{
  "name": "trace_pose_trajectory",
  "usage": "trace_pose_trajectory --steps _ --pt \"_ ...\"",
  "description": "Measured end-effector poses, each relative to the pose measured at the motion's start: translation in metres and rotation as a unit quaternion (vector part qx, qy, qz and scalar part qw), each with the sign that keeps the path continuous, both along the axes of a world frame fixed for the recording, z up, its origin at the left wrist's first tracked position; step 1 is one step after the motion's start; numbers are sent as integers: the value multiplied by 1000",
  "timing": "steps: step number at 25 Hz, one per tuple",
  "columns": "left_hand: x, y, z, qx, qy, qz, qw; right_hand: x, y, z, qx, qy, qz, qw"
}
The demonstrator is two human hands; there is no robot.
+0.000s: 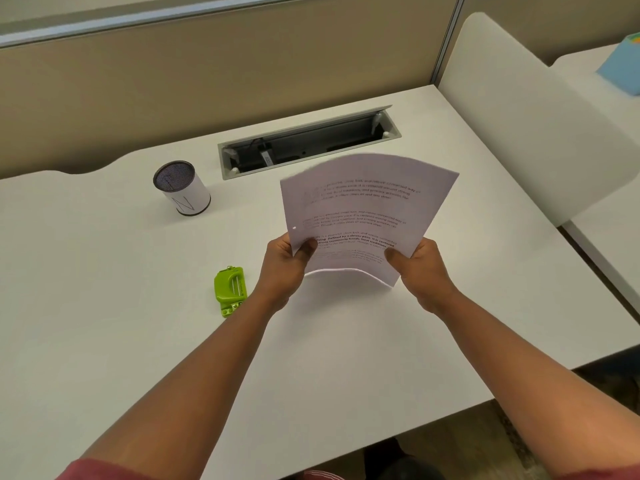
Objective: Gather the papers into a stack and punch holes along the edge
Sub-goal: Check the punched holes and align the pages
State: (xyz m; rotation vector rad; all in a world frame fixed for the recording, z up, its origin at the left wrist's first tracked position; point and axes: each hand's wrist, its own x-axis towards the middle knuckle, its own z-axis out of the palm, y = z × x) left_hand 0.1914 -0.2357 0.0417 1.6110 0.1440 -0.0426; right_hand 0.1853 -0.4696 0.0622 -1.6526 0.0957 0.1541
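Observation:
A stack of printed white papers [363,209] is held up above the white desk [138,323], bowed across its width. One punched hole shows near its left edge. My left hand [284,268] grips the stack's lower left corner, thumb on the front. My right hand [419,268] grips the lower right corner the same way. A small green hole punch [230,291] lies on the desk to the left of my left wrist, untouched.
A white mesh-topped cylinder cup [181,188] stands at the back left. An open cable tray slot [308,143] is set into the desk behind the papers. A white divider panel [540,109] rises on the right, with a blue box [620,71] beyond it.

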Motion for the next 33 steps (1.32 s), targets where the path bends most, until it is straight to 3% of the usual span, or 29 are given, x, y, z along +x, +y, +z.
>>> trace_pose_trajectory --steps 5,10,14,17,22,25,27,30,33 --pt "13 12 6 -122 48 30 991 6 -21 5 80 53 15 995" --pt "18 -2 20 -311 93 55 944 -4 -16 -5 266 135 -33 954" --pt "13 -28 29 -393 128 66 908 -6 13 0 364 89 -40 926" --pt "11 -36 32 -414 138 64 897 -3 22 5 363 50 -69 928" --pt "10 -26 30 -337 164 69 925 4 5 12 303 33 -59 951" --pt "18 4 33 -235 119 223 939 8 -21 15 244 39 -47 968" --pt "25 26 41 -114 90 280 949 8 -39 12 189 53 -36 980" --pt "36 45 49 18 65 137 988 8 -52 6 116 65 -5 991" --pt "41 54 49 30 71 -21 997 9 -54 7 85 61 17 994"
